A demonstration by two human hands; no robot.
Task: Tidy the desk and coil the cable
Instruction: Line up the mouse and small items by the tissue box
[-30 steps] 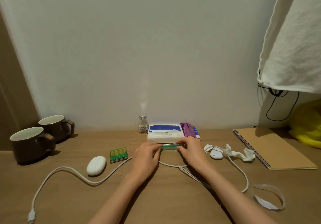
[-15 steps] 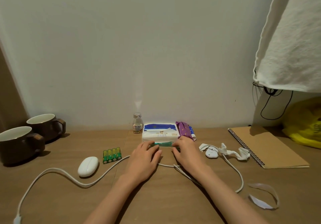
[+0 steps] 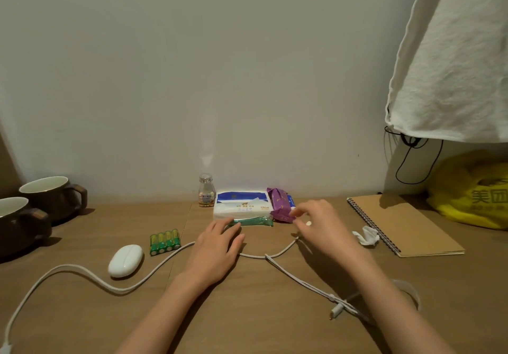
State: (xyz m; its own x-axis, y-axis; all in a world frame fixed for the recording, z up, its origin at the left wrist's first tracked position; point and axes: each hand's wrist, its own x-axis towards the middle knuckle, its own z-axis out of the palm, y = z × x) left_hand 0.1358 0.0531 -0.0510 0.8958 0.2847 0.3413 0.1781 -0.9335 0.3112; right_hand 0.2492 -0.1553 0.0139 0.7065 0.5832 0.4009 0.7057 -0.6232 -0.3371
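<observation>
- My left hand [image 3: 220,246] lies flat with its fingers [image 3: 225,227] straight. The tips rest on the flat green plastic sachet [image 3: 251,221]. I judge I am nudging it flush against the soft white tissue pack [image 3: 242,208], so the small things line up along the wall.
- My right hand [image 3: 320,226] hovers beside the crinkly purple foil packet [image 3: 280,205] with loosely curled fingers. I cannot tell whether they pinch anything.
- The white braided cable [image 3: 82,272] sprawls uncoiled over the wooden worktop [image 3: 247,312]. It passes under my left hand and crosses itself before its plug end [image 3: 336,311].
- It looks limp and long, so I expect it to coil easily once both hands are free.
- A smooth white oval gadget [image 3: 125,260] and the shrink-wrapped green batteries [image 3: 165,242] lie just beside the cable's run. A crumpled white tissue [image 3: 367,235] sits by the kraft spiral notebook [image 3: 406,227].
</observation>
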